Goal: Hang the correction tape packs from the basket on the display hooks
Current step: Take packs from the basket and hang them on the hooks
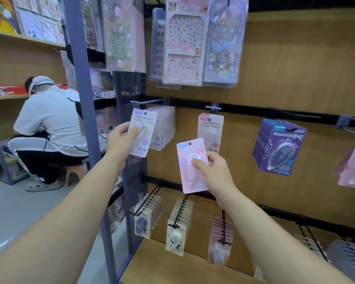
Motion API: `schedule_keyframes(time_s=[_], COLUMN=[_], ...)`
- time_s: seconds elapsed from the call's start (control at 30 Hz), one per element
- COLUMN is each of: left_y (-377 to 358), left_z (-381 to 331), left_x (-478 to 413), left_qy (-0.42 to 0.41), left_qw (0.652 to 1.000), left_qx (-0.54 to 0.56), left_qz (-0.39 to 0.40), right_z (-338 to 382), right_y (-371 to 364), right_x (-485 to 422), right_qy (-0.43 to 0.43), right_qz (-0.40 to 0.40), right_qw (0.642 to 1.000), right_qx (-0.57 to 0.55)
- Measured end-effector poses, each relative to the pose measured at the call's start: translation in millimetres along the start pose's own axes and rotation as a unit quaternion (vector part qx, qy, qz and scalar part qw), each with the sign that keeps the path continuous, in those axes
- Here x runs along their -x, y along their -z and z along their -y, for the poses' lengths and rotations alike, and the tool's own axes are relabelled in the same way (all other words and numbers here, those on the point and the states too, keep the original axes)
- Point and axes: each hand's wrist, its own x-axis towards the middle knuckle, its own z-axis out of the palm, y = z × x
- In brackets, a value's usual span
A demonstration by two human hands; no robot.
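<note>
Each hand pinches a pack — the left hand (121, 140) a white pack (142, 133) just below a hook (147, 101), the right hand (213, 171) a pink pack (191, 167).

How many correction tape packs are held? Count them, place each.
2. A white lilac-topped blister pack is in the left hand, upper left; a pink blister pack is in the right hand, centre. None seems hidden.

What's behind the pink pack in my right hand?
The pink pack in the right hand overlaps a hung row of paler packs: their tops show, their lower left corner is hidden. Behind lie the wood panel and a black rail.
</note>
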Motion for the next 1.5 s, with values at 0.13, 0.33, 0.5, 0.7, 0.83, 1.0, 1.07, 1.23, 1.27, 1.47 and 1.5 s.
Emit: schedule_keyframes(time_s=[0.13,0.33,0.5,0.7,0.83,1.0,1.07,1.23,1.27,1.47,1.5], left_y=[2.6,-3.2,-11.8,-19.8,-36.9,-66.0,-74.5,-104.6,-113.6,-173.7,-182.5], left_z=[-1.3,-6.3,1.0,14.7,21.1,23.3,23.6,31.7,32.4,20.3,16.0], left_x=[-1.4,-11.7,-28.3,-9.8,67.8,130.7,145.5,184.2,192.7,224.1,225.4], left_qy=[0.009,0.013,0.056,0.088,0.017,0.028,0.04,0.063,0.057,-0.037,-0.061], left_qw=[1.0,0.999,0.997,0.973,0.986,0.964,0.965,0.953,0.95,0.936,0.93], left_qx=[0.005,-0.028,-0.054,-0.202,-0.143,-0.097,-0.079,-0.085,-0.09,-0.178,-0.197], left_qz=[0.0,-0.021,-0.019,-0.062,0.089,0.245,0.248,0.284,0.293,0.303,0.303], right_z=[-6.9,-10.2,-10.3,-16.9,-22.7,-28.3,-34.1,-55.9,-58.0,-43.9,-37.6], right_y=[-1.9,0.4,9.2,19.8,22.4,26.2,36.4,86.2,99.3,204.2,223.9], right_x=[-0.7,1.3,5.9,15.5,21.0,35.5,46.1,84.6,92.3,115.3,115.2], right_qy=[-0.002,0.0,0.011,0.015,0.011,0.014,0.015,-0.012,-0.011,0.025,0.035], right_qz=[0.005,0.009,0.01,0.021,0.024,0.012,-0.011,-0.048,-0.06,-0.183,-0.204], right_qw=[1.0,1.0,1.0,1.0,1.0,0.999,0.999,0.999,0.998,0.983,0.978], right_qx=[-0.002,0.001,0.003,0.004,-0.007,-0.036,-0.032,-0.022,-0.015,0.01,0.015])
